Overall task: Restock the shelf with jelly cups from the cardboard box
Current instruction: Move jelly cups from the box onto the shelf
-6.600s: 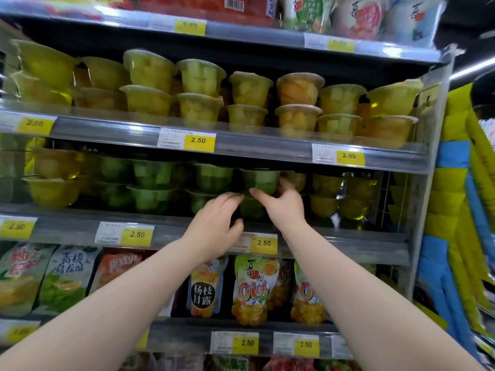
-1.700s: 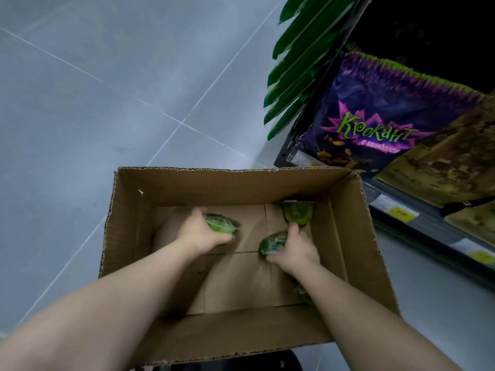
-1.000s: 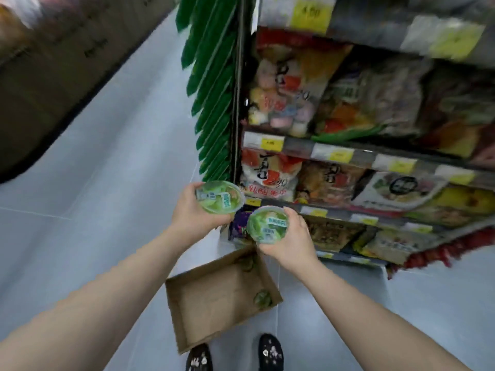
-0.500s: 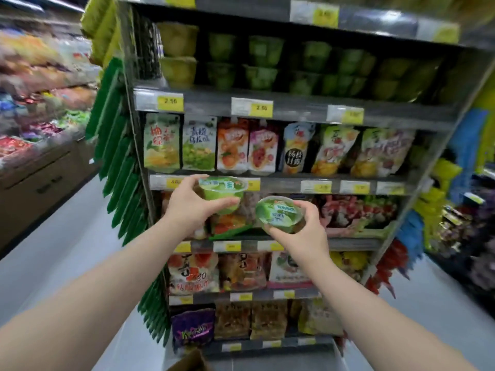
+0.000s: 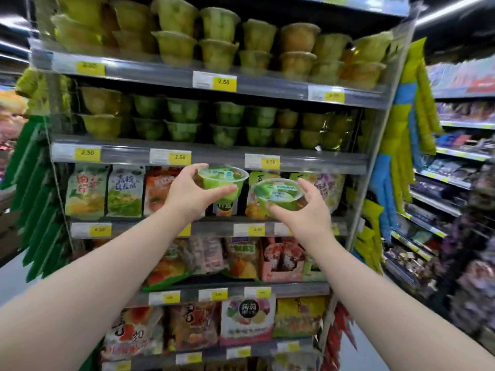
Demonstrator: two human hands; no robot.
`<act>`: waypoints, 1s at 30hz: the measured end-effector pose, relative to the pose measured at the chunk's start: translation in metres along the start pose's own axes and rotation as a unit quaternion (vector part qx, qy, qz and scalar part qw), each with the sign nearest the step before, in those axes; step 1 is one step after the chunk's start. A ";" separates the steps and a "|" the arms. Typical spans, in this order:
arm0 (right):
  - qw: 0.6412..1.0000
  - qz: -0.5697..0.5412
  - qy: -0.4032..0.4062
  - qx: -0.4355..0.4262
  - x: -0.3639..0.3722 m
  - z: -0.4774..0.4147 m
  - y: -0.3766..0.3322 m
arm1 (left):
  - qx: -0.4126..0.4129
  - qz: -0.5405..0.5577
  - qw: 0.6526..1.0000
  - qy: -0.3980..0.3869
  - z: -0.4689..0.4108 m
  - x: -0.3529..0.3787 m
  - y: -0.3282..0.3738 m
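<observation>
The left hand [image 5: 187, 194] grips one green jelly cup [image 5: 223, 180] by its side; beside it a second cup [image 5: 278, 194] sits tilted in the right hand's [image 5: 308, 210] curled fingers, both just below the shelf [image 5: 209, 153]. I'd worry that the tilted one slips, or that pushing in topples the stacked cups [image 5: 184, 121].

Both arms stretch forward, left hand [image 5: 184, 196] curled round a jelly cup [image 5: 223, 180], right hand [image 5: 308, 212] gripping a second jelly cup [image 5: 278, 194].

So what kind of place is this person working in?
Probably a supermarket or convenience-store aisle: metal shelves with yellow price tags, rows of stacked jelly cups, and packaged snack pouches below.
</observation>
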State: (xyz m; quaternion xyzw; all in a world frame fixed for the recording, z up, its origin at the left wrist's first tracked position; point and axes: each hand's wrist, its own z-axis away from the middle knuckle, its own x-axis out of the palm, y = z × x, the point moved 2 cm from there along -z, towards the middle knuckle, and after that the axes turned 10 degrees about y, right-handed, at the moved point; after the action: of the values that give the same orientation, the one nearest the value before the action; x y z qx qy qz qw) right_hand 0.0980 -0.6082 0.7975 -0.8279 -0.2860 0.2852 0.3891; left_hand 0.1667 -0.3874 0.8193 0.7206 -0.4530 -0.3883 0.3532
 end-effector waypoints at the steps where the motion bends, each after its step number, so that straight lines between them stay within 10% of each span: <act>1: 1.000 0.004 0.010 -0.005 -0.001 -0.014 0.001 | 0.009 0.004 1.000 -0.001 -0.007 0.009 0.006; 17: 0.983 -0.088 0.160 -0.010 0.004 -0.173 0.011 | 0.117 0.051 0.991 -0.029 -0.115 0.097 0.054; 30: 0.988 0.121 0.077 -0.057 0.012 -0.229 0.032 | 0.095 0.043 0.994 0.009 -0.128 0.130 0.061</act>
State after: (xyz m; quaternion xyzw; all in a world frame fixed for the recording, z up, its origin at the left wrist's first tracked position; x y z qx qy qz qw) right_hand 0.2728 -0.7272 0.8909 -0.8967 -0.1685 0.2490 0.3249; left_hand 0.2937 -0.5089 0.8980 0.7342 -0.5153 -0.3217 0.3031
